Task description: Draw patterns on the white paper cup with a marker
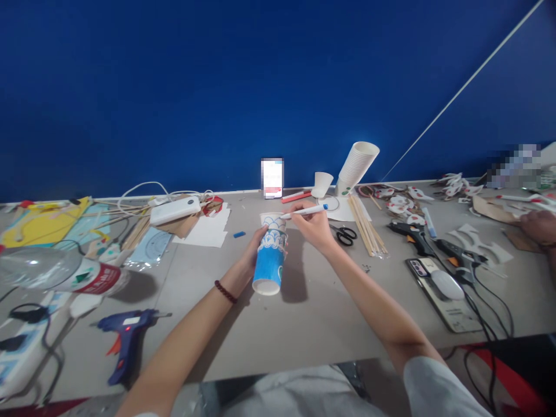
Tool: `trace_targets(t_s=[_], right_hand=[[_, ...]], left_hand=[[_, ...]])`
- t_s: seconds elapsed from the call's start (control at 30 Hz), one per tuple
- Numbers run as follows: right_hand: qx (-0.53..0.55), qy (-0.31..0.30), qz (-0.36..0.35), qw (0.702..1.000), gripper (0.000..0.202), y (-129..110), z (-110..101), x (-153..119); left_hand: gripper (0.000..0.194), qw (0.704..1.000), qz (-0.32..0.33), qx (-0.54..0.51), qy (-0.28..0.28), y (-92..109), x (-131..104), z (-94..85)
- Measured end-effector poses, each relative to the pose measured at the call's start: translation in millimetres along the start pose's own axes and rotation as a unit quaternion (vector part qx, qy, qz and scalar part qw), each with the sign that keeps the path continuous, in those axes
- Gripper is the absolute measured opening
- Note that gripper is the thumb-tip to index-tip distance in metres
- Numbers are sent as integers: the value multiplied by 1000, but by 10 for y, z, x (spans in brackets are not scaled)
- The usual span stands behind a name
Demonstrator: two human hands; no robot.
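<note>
My left hand is wrapped around the left side of a paper cup, which is tilted above the table. Solid blue covers its lower part, with white and blue scallop shapes and curved lines higher up toward the white end. A white marker with a blue end is pinched in my right hand. The marker's tip is by the cup's upper white part; whether it touches cannot be made out. A small blue marker cap lies on the table left of the cup.
Behind stand a phone, a small cup and a leaning cup stack. Scissors and wooden sticks lie right. Glue guns and a plastic bottle are around. Another person's hand is far right.
</note>
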State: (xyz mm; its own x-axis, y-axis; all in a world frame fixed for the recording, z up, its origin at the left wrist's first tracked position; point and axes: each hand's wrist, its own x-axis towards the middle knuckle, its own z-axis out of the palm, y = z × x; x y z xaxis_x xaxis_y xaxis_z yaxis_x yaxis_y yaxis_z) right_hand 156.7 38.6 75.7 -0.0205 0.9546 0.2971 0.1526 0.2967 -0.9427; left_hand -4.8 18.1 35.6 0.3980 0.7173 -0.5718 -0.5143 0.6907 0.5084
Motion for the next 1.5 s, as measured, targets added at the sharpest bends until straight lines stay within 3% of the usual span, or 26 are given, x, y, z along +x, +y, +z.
trace_targets(t_s=[0.3,1.5], right_hand=[[26,-1,-7,1000,7,4,-12,7],[17,-26,-32,999,9,83,8,5]], left_hand=[[54,1000,-1,11,14,24,-62,53],[47,998,12,-19,-56,-10,60,-134]])
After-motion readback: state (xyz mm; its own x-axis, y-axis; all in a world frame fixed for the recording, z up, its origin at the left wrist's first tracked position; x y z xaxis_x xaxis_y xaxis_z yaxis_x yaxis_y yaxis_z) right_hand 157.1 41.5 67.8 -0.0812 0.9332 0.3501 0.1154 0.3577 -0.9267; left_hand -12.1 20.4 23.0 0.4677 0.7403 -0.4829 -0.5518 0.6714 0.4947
